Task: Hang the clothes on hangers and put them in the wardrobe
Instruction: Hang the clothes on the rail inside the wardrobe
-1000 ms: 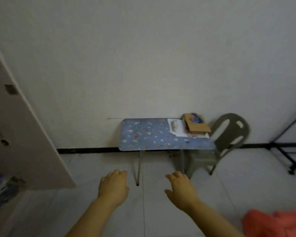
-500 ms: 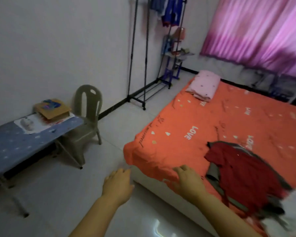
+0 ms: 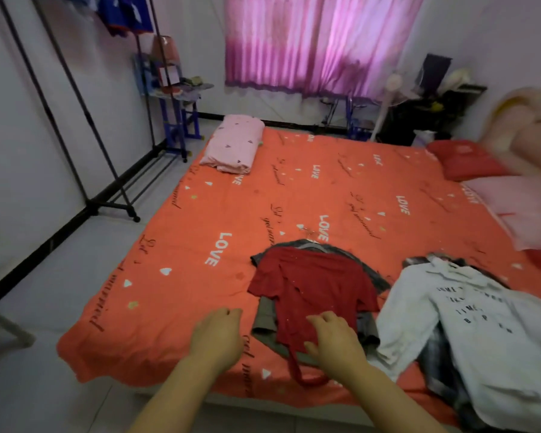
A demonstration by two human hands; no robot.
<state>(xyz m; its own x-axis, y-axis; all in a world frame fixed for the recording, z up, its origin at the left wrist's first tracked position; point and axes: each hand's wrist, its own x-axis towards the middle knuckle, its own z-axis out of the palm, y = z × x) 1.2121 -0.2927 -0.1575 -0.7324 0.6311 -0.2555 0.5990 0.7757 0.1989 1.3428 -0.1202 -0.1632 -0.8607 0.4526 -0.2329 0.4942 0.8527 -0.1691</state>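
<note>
Red top lies atop grey garment at near edge of bed. Hands empty, loosely curled: left hand over sheet, right hand over hem. Risk: lift likely drags grey garment along; strap may snag.

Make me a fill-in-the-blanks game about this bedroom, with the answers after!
The top lying by the right hand is coloured ____. The big white word printed on the bed sheet is ____. The pillow at the bed's far left corner is coloured ____. The left hand holds ____.
Missing words: red, LOVE, pink, nothing.
</note>
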